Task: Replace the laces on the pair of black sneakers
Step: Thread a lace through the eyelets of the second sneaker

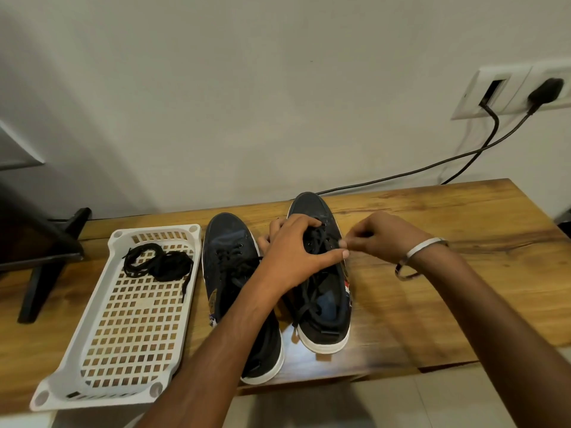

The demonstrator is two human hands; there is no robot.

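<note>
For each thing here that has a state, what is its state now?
Left shoe: laced, on the table, untouched.
Right shoe: laces loose, held by the left hand.
Right hand: fingers pinched beside the right shoe; what they hold is unclear.
Spare laces: bundled in the tray.
Plug: in the socket.

Open desk point(448, 273) to your right for passing, tray point(102, 304) walls off your left, sneakers point(234, 273) side by side mid-desk, narrow gap between them

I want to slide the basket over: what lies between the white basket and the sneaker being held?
In the head view, the other black sneaker stands between the white basket and the held sneaker, with the left forearm crossing above it.
</note>
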